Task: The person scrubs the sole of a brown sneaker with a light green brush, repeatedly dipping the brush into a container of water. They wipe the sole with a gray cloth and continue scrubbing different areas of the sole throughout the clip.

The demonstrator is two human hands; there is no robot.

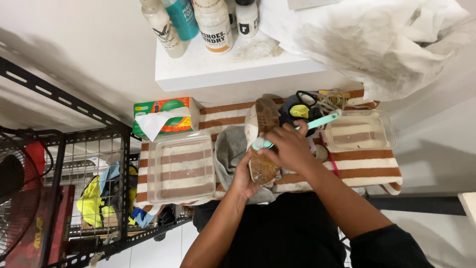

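Head view, looking straight down. Left hand (244,174) wraps around a shoe (261,144) held sole-up over the lap, fingers closed on its lower end. Right hand (287,149) clenches a teal-handled brush (297,128), bristle end pressed on the sole near the middle, handle angled up to the right. Step in hand looks like scrubbing the outsole; sole reads brown and grimy. Judgement: continuing needs the left hand to keep the shoe steady while the brush strokes along the sole, maybe a dip into water.

Shoe sits above a striped brown-and-white towel (367,168) spread across a low surface, a grey cloth (230,149) bunched just left of it.

Counts: two clear plastic tubs, one (181,168) left of the shoe, one (359,131) right; contents of both hard to tell. One tissue box (166,116), green and orange, behind the left tub. Four bottles (214,22) on a white shelf (228,69) above. One white stained cloth (377,44) draped at top right. One black wire rack (94,168) at left with rags inside. One fan (15,198), partly cut off, far left. Dark tangle with cords behind the brush, unclear what.
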